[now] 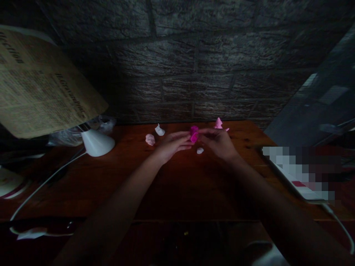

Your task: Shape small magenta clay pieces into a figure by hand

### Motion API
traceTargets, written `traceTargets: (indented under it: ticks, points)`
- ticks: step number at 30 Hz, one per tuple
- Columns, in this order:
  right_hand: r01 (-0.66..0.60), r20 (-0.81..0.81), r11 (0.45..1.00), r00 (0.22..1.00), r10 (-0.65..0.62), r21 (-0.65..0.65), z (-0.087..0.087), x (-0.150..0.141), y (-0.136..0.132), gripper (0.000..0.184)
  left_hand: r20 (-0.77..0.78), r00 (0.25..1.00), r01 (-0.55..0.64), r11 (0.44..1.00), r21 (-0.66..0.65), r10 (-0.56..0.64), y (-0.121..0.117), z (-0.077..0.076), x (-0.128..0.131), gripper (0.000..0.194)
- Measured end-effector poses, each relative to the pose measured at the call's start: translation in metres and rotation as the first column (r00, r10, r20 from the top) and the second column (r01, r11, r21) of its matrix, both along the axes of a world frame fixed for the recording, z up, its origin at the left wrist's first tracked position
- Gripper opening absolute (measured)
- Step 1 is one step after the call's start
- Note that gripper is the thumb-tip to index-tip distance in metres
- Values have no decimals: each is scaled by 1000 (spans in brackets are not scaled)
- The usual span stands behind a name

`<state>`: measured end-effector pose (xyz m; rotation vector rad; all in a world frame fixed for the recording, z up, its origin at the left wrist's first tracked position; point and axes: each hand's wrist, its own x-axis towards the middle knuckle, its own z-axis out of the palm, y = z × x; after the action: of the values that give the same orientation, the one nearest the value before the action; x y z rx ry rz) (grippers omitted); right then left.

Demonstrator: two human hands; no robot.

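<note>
Both hands meet on a magenta piece [194, 134], held above the far part of the wooden tabletop [180, 184]. Left hand [176, 142]: fingers gripping its left side. Right hand [218, 142]: thumb and fingers pinching its right side. Small white lump [200, 150] lies on the wood, just below the piece in view. Pale pink lump [150, 139] and white piece [160, 130] sit close together left of the left hand. Pink pointed object [219, 122] stands behind the right hand, partly hidden.
</note>
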<state>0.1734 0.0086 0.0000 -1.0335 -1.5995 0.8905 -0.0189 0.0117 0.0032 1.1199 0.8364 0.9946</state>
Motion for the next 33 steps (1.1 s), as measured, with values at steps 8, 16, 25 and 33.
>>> traceTargets:
  ticks: [8,16,25,33]
  points:
    - [19,-24,1000,1000,-18,15,0,-4,-3,19,-113,991,-44,977,211,70,0,-4,3,33]
    - [-78,-18,992,997,77,-97,-4,-8,-5,27,-142,965,-181,954,240,219,8,-14,5,24]
    - [-89,-134,977,989,64,-196,-7,-6,0,31,-151,970,-151,959,239,190,6,-14,5,23]
    - [-98,-144,949,988,56,-300,-10,-4,5,27,-177,962,-164,957,241,209,6,-16,4,21]
